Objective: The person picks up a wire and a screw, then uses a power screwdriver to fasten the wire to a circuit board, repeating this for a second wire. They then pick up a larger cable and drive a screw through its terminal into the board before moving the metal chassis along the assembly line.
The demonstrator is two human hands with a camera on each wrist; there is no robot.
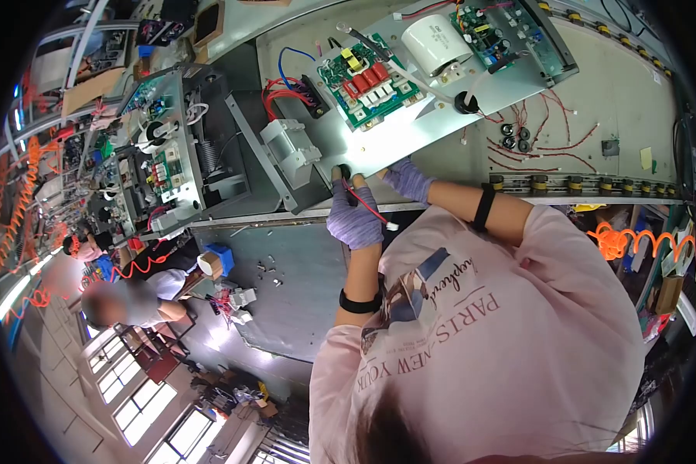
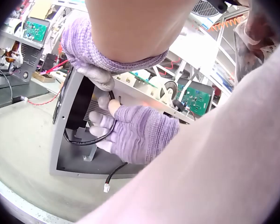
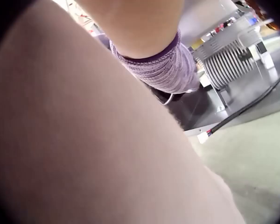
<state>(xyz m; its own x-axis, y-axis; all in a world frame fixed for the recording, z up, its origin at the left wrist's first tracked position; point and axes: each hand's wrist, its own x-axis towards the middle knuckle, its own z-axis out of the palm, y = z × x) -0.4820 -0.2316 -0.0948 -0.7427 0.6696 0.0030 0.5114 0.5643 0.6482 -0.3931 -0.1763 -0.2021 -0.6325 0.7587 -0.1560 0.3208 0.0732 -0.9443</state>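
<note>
My left gloved hand (image 1: 356, 219) is at the near edge of a shiny metal chassis plate (image 1: 379, 147), holding a black-sleeved cable (image 2: 91, 141). A red and black wire end with a white connector (image 1: 392, 226) trails beside this hand. Just to the right, my right gloved hand (image 1: 410, 182) reaches under the plate edge, its fingers partly hidden in the head view. In the left wrist view its palm faces the camera, and thumb and fingers grip the cable where the left fingertips meet it. The right wrist view shows a ribbed coil (image 3: 228, 65) nearby.
A transformer (image 1: 290, 151) and grey frame (image 1: 259, 147) stand left of the hands. The plate carries a green circuit board (image 1: 367, 81) and a white capacitor (image 1: 435, 42). Loose red wires (image 1: 545, 147) lie on the bench at right. Another person sits at lower left.
</note>
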